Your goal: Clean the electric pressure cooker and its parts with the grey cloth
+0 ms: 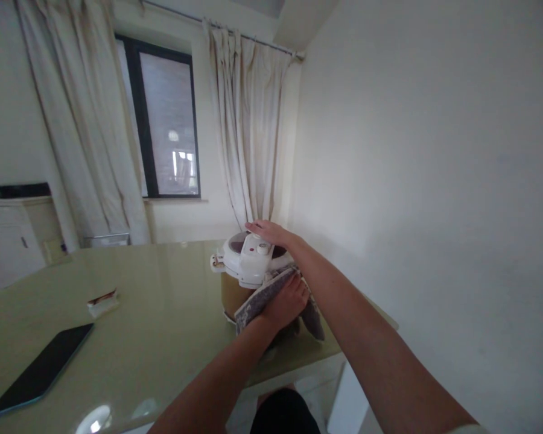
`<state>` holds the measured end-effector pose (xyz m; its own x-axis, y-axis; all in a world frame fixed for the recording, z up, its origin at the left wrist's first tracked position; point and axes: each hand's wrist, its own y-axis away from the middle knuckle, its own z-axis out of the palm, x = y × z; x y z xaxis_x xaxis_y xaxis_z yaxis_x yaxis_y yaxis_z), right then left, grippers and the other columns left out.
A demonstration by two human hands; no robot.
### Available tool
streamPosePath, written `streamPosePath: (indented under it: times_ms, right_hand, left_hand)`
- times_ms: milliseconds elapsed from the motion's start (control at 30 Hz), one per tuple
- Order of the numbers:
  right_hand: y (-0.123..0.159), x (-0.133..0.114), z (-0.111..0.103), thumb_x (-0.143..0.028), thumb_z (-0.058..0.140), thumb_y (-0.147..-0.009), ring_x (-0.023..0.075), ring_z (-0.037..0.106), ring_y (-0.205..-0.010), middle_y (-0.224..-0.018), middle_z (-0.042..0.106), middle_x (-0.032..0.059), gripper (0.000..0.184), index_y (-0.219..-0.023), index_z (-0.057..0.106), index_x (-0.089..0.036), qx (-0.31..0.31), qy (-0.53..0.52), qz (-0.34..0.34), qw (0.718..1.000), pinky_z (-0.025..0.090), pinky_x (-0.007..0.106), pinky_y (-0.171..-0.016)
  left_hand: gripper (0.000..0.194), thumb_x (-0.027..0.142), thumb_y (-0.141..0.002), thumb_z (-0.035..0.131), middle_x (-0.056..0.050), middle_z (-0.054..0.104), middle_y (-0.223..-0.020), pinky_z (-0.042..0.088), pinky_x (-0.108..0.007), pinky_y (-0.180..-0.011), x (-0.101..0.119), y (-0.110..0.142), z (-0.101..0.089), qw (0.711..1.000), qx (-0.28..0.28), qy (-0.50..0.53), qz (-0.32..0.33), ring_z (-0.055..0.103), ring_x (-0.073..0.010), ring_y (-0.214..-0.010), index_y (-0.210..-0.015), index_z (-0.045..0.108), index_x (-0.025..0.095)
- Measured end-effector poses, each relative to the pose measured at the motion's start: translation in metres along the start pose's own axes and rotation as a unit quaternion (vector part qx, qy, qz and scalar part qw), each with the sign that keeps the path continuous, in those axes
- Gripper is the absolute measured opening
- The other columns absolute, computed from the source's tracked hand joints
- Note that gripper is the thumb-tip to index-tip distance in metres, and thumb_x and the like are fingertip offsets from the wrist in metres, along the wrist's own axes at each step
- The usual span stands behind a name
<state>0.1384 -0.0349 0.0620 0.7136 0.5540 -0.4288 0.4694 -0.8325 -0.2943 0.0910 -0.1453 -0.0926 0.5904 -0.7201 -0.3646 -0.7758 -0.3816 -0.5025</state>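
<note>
A round countertop cooker (256, 265) stands on the table, with a white lid, dark see-through windows, a dial on the lid's housing and a brownish body. My right hand (269, 230) reaches across the top and is closed over the far part of the lid's housing; its thumb is hidden. Lower down, my left hand (287, 301) grips a grey patterned cloth (260, 299) against the near right side of the cooker. Part of the cloth hangs below that hand. Cloth and hand cover much of the cooker's body.
The glossy greenish table (163, 307) reflects light. On its left lie a dark flat tablet-like slab (43, 367) and a small white packet (103, 303). A pale wall (411, 181) rises close on the right. Curtains (253, 120) hang by the window behind.
</note>
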Motion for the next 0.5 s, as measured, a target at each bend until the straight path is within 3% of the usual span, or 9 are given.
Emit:
streamPosePath:
  times_ms: [67, 167, 267, 333, 400, 433, 500]
  right_hand:
    - [0.001, 0.001, 0.000, -0.075, 0.036, -0.104, 0.0285, 0.066, -0.125, -0.134, 0.072, 0.0124, 0.067, -0.124, 0.072, -0.021, -0.006, -0.008, -0.006, 1.000, 0.046, 0.039, -0.111]
    - [0.001, 0.001, 0.001, -0.075, 0.037, -0.103, 0.0281, 0.066, -0.124, -0.135, 0.072, 0.0116, 0.068, -0.123, 0.073, -0.021, -0.003, -0.017, -0.003, 1.000, 0.047, 0.037, -0.109]
    - [0.002, -0.001, 0.001, -0.076, 0.039, -0.102, 0.0296, 0.065, -0.125, -0.136, 0.072, 0.0113, 0.068, -0.123, 0.073, -0.021, 0.008, -0.018, -0.003, 1.000, 0.046, 0.037, -0.107]
    - [0.003, -0.001, 0.001, -0.076, 0.040, -0.102, 0.0300, 0.066, -0.123, -0.134, 0.073, 0.0118, 0.068, -0.122, 0.073, -0.021, 0.011, -0.016, -0.002, 1.000, 0.046, 0.037, -0.105]
    - [0.003, -0.002, 0.001, -0.076, 0.041, -0.101, 0.0298, 0.066, -0.122, -0.132, 0.073, 0.0117, 0.067, -0.122, 0.073, -0.021, 0.015, -0.016, 0.002, 1.000, 0.047, 0.036, -0.103]
    - [0.003, -0.002, 0.002, -0.077, 0.042, -0.101, 0.0297, 0.067, -0.122, -0.132, 0.073, 0.0113, 0.067, -0.123, 0.073, -0.022, 0.018, -0.017, 0.004, 1.000, 0.047, 0.036, -0.103]
    - [0.004, -0.003, 0.002, -0.077, 0.043, -0.100, 0.0300, 0.067, -0.121, -0.131, 0.074, 0.0105, 0.066, -0.122, 0.074, -0.023, 0.022, -0.014, 0.005, 1.000, 0.048, 0.036, -0.103]
  left_hand:
    - [0.044, 0.012, -0.101, 0.044, -0.014, 0.071, -0.140, 0.036, -0.041, -0.124, -0.011, 0.021, 0.016, 0.999, 0.016, -0.003, 0.048, 0.058, -0.0233, -0.139, -0.138, 0.065, 0.017]
    - [0.044, 0.017, -0.102, 0.048, -0.009, 0.071, -0.142, 0.040, -0.033, -0.120, -0.041, 0.079, 0.033, 0.991, 0.019, 0.016, 0.128, 0.062, -0.0196, -0.134, -0.143, 0.063, 0.021]
    - [0.051, 0.035, -0.100, 0.058, -0.002, 0.074, -0.137, 0.049, -0.031, -0.107, -0.066, 0.144, 0.047, 0.992, -0.016, 0.054, 0.110, 0.068, -0.0194, -0.121, -0.151, 0.058, 0.031]
    - [0.049, 0.036, -0.094, 0.064, -0.001, 0.079, -0.124, 0.051, -0.036, -0.105, -0.075, 0.174, 0.055, 0.996, -0.022, 0.072, 0.040, 0.071, -0.0225, -0.113, -0.143, 0.066, 0.038]
    - [0.042, 0.036, -0.087, 0.070, -0.007, 0.080, -0.119, 0.049, -0.049, -0.111, -0.080, 0.189, 0.059, 0.992, 0.032, 0.080, -0.087, 0.070, -0.0304, -0.114, -0.129, 0.076, 0.036]
    - [0.040, 0.035, -0.084, 0.072, -0.011, 0.078, -0.121, 0.046, -0.054, -0.114, -0.082, 0.190, 0.058, 0.979, 0.069, 0.091, -0.170, 0.068, -0.0347, -0.119, -0.124, 0.079, 0.031]
    - [0.037, 0.034, -0.086, 0.069, -0.016, 0.072, -0.128, 0.046, -0.055, -0.116, -0.086, 0.181, 0.053, 0.912, 0.117, 0.150, -0.363, 0.061, -0.0387, -0.130, -0.119, 0.079, 0.021]
